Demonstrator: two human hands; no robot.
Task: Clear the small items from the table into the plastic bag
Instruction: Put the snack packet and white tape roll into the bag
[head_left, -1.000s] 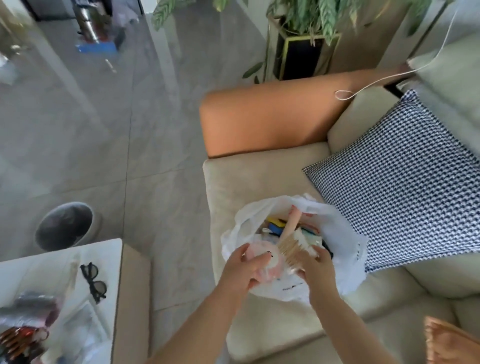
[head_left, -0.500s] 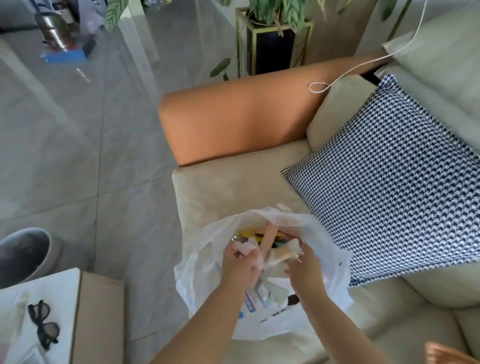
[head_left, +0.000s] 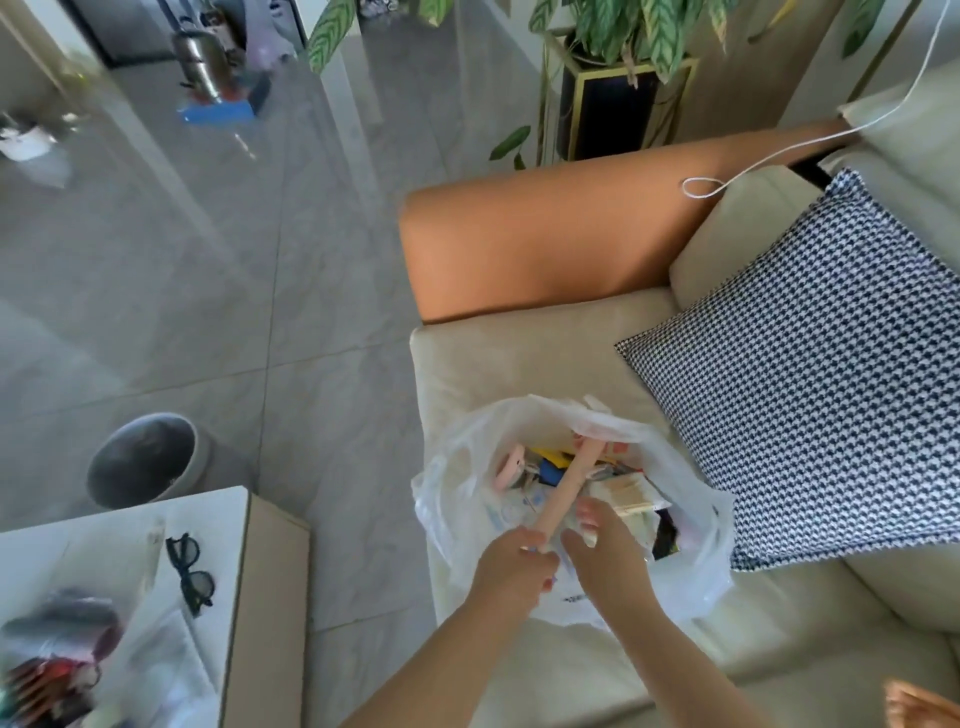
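A white plastic bag (head_left: 452, 499) sits open on the beige sofa seat (head_left: 498, 364), holding several small items. A long pink handle (head_left: 566, 488) sticks out of it toward me. A round pink item (head_left: 506, 470) lies at the bag's left side, and a pale wooden brush head (head_left: 631, 493) lies at its right. My left hand (head_left: 511, 571) grips the near rim of the bag beside the end of the pink handle. My right hand (head_left: 605, 545) hovers over the bag's mouth with relaxed fingers and holds nothing.
A white table (head_left: 124, 545) at lower left carries black sunglasses (head_left: 189, 569) and a blurred pile of small items (head_left: 52, 654). A grey bin (head_left: 143, 460) stands on the tiled floor. A checked cushion (head_left: 810, 374) lies right of the bag. A potted plant (head_left: 613, 98) stands behind the orange armrest (head_left: 545, 244).
The round pink item and the brush left my hands and now lie in the bag. My left hand has taken the bag's near rim, and my right hand has drawn back empty.
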